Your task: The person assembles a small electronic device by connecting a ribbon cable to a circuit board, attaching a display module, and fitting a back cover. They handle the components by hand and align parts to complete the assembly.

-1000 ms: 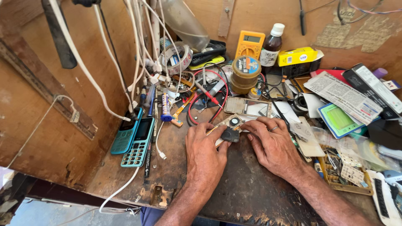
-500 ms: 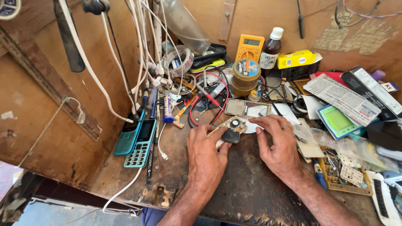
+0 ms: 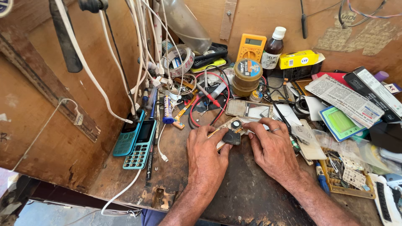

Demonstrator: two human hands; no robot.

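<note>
Both hands [image 3: 238, 152] stay put — cluttered wooden workbench [image 3: 251, 196], hanging cables [image 3: 142, 46].

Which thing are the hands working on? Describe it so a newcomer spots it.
On the cluttered wooden bench, look between the left hand and right hand. Both pinch a small opened phone frame; unlike the two intact teal keypad phones farther left, it shows bare parts and a round black piece.

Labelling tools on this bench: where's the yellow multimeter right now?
Head view, top centre: the yellow multimeter leans against the back wall, just left of the brown bottle and behind the round tin.
</note>
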